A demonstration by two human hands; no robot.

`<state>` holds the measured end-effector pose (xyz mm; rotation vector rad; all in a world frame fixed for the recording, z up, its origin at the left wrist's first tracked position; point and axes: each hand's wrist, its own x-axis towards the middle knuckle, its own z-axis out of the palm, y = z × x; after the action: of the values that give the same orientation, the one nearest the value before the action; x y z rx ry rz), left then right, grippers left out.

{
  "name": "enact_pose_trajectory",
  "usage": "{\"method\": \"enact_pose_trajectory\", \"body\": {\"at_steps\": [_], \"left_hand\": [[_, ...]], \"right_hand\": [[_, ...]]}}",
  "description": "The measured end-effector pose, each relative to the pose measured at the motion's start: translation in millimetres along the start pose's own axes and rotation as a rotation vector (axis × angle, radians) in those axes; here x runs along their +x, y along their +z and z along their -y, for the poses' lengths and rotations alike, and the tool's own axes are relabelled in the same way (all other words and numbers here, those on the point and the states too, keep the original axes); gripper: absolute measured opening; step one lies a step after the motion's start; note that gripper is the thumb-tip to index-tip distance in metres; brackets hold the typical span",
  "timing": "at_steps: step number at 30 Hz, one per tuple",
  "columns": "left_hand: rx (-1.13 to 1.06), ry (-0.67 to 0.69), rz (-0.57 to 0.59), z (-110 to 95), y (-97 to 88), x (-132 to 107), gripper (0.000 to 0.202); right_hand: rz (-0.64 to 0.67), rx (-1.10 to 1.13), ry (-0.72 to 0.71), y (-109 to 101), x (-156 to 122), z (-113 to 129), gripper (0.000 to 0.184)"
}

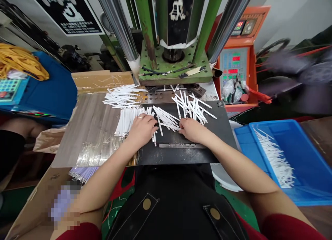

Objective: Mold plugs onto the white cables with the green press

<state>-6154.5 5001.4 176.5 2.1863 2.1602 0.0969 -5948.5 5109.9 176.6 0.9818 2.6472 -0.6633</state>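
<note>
Many thin white sticks (166, 117) lie scattered on a black metal plate (181, 153) in front of a green press machine (173, 65). My left hand (142, 128), a ring on one finger, rests knuckles up on a bunch of the sticks, fingers curled over them. My right hand (191, 129) lies close beside it, fingers bent down onto the sticks at the plate's middle. A neat row of sticks (127, 121) lies left of my left hand. Another loose pile of sticks (123, 95) lies further back on the left.
A blue tray (306, 164) holding more white sticks stands at the right. An orange control box (237, 60) is right of the press. A blue machine (44, 88) with yellow cord stands at the left. A cardboard box (31, 205) is near left.
</note>
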Motion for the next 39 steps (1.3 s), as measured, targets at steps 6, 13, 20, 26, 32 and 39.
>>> {"method": "enact_pose_trajectory", "body": {"at_steps": [6, 13, 20, 26, 32, 39], "left_hand": [[-0.326, -0.081, -0.055, -10, -9.8, -28, 0.017], [-0.853, 0.075, -0.156, -76, 15.2, -19, 0.049], [-0.767, 0.2, -0.306, -71, 26.8, -23, 0.033], [-0.916, 0.037, -0.255, -66, 26.3, -36, 0.021], [-0.773, 0.26, -0.236, -72, 38.4, -37, 0.013], [-0.403, 0.357, -0.167, -77, 30.1, -34, 0.019]], "right_hand": [[-0.065, 0.143, -0.094, -12, -32, -22, 0.012], [-0.338, 0.828, -0.196, 9, -42, -6, 0.016], [-0.542, 0.643, -0.227, 24, -60, -16, 0.014], [-0.587, 0.647, -0.16, 51, -89, -31, 0.006], [-0.72, 0.362, -0.411, 59, -91, -21, 0.015], [-0.636, 0.166, -0.48, 60, -91, -19, 0.025]]}}
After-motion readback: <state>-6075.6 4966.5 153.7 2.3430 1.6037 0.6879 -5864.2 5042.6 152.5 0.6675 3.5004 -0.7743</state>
